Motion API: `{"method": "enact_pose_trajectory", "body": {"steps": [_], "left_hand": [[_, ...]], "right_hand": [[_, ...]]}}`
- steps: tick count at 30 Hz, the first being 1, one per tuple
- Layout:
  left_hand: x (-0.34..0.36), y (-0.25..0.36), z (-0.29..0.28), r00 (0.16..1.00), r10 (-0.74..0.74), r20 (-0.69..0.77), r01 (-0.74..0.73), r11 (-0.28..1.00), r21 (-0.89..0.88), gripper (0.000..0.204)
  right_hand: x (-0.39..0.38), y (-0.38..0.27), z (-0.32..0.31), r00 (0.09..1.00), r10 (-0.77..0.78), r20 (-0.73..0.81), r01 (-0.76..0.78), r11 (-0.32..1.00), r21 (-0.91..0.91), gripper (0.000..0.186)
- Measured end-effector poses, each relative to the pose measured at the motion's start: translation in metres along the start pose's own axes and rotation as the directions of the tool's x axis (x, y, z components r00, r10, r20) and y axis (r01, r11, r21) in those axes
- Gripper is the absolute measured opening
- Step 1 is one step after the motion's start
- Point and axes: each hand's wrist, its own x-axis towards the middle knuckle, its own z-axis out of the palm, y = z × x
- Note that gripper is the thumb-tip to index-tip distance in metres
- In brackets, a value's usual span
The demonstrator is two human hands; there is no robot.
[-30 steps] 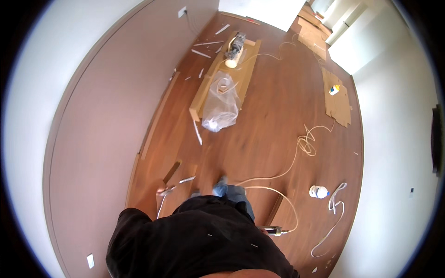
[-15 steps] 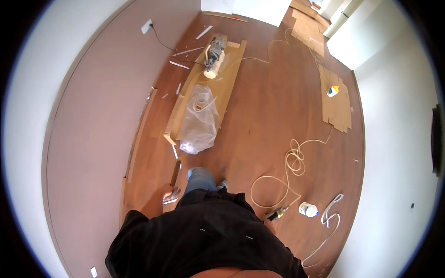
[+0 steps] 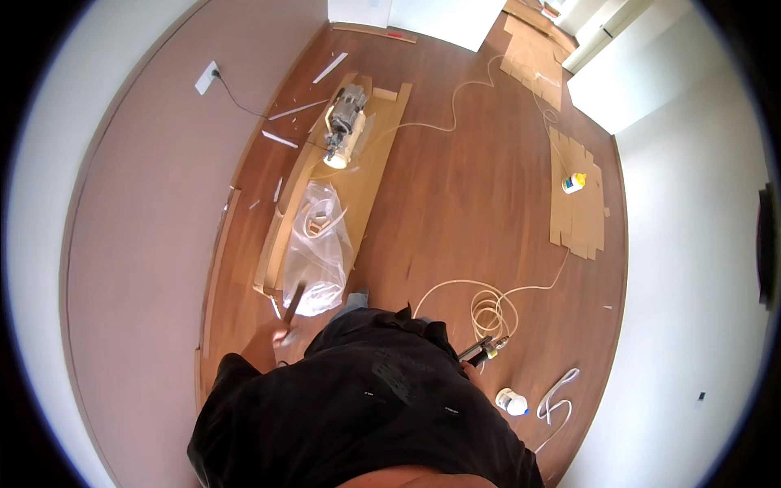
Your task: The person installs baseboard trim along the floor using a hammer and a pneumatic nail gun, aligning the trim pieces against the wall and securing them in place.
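At the lower left, my left hand (image 3: 275, 337) is closed on a dark narrow strip (image 3: 294, 307), with something small and pale beside it, blurred. My right hand (image 3: 471, 371) grips a dark and silver pneumatic tool (image 3: 486, 349) at my right side, partly hidden by my black shirt. A cream hose (image 3: 491, 313) lies in loops beside the tool. A white bottle with a blue cap (image 3: 511, 401) lies on the wooden floor (image 3: 423, 211) to the right, next to a white cord (image 3: 551, 392).
Ahead-left, a long open cardboard box (image 3: 379, 147) holds a compressor (image 3: 346, 122) and clear plastic sheeting (image 3: 317, 264). White offcuts (image 3: 278, 138) lie along the pink wall (image 3: 146, 195). Cardboard (image 3: 577, 218) with a yellow-capped bottle (image 3: 573, 182) lies at right. A white door (image 3: 439, 20) stands at the back.
I have moved forward along the floor. The box now appears nearer and further left, and the white bottle lower. The tool in my right hand has come higher in view.
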Motion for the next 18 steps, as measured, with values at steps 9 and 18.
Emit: {"method": "enact_pose_trajectory", "body": {"steps": [9,18], "left_hand": [[-0.064,0.292,0.151,0.766,0.599,-0.232,-0.518,0.790,0.329,0.036],[-0.076,0.150,0.361,0.906,0.361,-0.221,-0.324,0.927,0.190,0.036]], "right_hand": [[0.113,-0.087,-0.071,0.927,-0.369,-0.066,0.310,0.853,-0.420,0.019],[0.322,-0.363,-0.174,0.995,0.064,-0.075,-0.097,0.774,-0.626,0.047]]}}
